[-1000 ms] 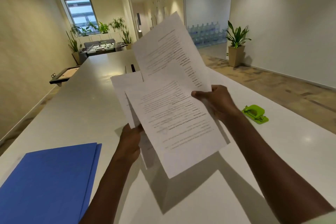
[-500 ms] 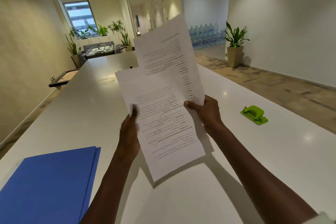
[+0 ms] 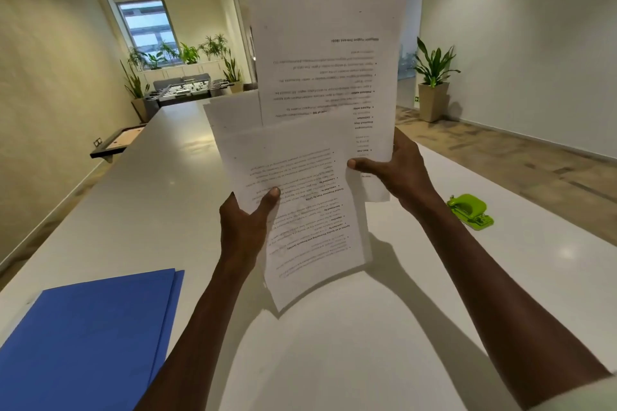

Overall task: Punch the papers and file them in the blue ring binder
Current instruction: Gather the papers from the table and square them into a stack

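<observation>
Printed white papers [image 3: 300, 183] are held up in the air above the long white table [image 3: 133, 210], with their text upside down to me. My left hand [image 3: 243, 223] grips the lower sheets at their left edge, thumb on the front. My right hand [image 3: 397, 173] pinches the taller rear sheet [image 3: 327, 60] at its lower right. The sheets overlap unevenly. The blue ring binder [image 3: 83, 337] lies shut on the table at the near left. A green hole punch [image 3: 469, 210] sits on the table to the right of my right forearm.
The table runs far ahead toward a foosball table [image 3: 185, 88] and potted plants by a window. A small shelf [image 3: 117, 143] juts from the left wall. Another potted plant [image 3: 432, 90] stands on the floor to the right, beyond the table's edge.
Both hands have lifted the papers higher and closer to me. The rear sheet has swung from tilted to nearly upright, and the sheets have come closer together.
</observation>
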Motion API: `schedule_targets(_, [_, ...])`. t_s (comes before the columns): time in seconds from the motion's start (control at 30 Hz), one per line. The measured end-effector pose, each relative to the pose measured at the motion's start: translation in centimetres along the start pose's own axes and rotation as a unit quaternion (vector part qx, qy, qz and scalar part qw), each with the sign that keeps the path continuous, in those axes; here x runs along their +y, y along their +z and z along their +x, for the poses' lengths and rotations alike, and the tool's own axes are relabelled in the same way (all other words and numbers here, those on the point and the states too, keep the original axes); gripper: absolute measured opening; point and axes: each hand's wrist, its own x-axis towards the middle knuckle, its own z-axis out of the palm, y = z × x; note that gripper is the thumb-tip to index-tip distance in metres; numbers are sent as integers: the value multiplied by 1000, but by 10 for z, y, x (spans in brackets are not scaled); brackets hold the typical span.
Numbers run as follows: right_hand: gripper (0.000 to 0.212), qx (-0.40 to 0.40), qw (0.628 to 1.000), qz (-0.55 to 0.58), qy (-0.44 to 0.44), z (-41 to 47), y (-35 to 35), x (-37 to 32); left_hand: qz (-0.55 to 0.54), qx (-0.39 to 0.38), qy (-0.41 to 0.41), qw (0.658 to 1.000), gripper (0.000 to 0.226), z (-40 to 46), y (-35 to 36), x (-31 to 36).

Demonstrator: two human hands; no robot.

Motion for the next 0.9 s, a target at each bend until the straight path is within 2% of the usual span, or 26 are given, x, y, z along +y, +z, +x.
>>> schedule_targets(0.13, [56, -14, 999, 26, 13, -3, 2, 5, 4, -11, 17, 1000, 29, -1, 9, 7])
schedule_targets(0.27, [51, -15, 998, 56, 17, -5, 3, 7, 23, 10, 33, 999, 32, -2, 16, 14])
schedule_targets(0.37, [48, -12, 998, 65, 11, -5, 1, 3, 22, 12, 40, 999, 26, -1, 16, 16])
schedule_targets(0.6, [53, -54, 992, 103, 46, -22, 12, 19, 26, -9, 8, 1000, 29, -11, 12, 8])
schedule_targets(0.7, [48, -76, 991, 102, 42, -32, 21, 23, 22, -18, -13, 1000, 34, -15, 12, 2])
schedule_targets(0.8, [40, -78, 991, 96, 43, -37, 27, 26, 16, -13, -15, 1000, 28, -18, 13, -2])
schedule_targets(0.9, [42, -75, 993, 86, 41, -36, 29, 25, 18, 5, -20, 1000, 26, -18, 14, -1])
